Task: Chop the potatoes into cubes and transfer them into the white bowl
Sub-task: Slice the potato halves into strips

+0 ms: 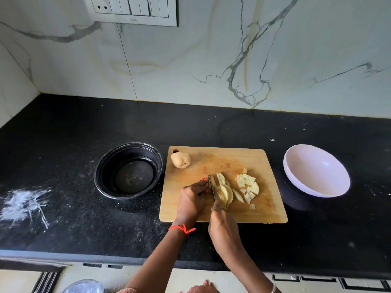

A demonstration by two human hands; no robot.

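A wooden cutting board (260,163) lies on the black counter. A whole potato (180,159) sits at its far left corner. Potato slices (224,191) stand in the middle, with a heap of potato cubes (248,186) to their right. My left hand (193,199) presses on the left end of the sliced potato. My right hand (222,227) grips a knife (214,190) whose blade stands in the slices. The white bowl (316,171) is right of the board and holds nothing.
A black round bowl (129,170) with nothing in it stands left of the board. A white powdery smear (23,205) marks the counter at far left. The marble wall rises behind; the counter's front edge runs below my wrists.
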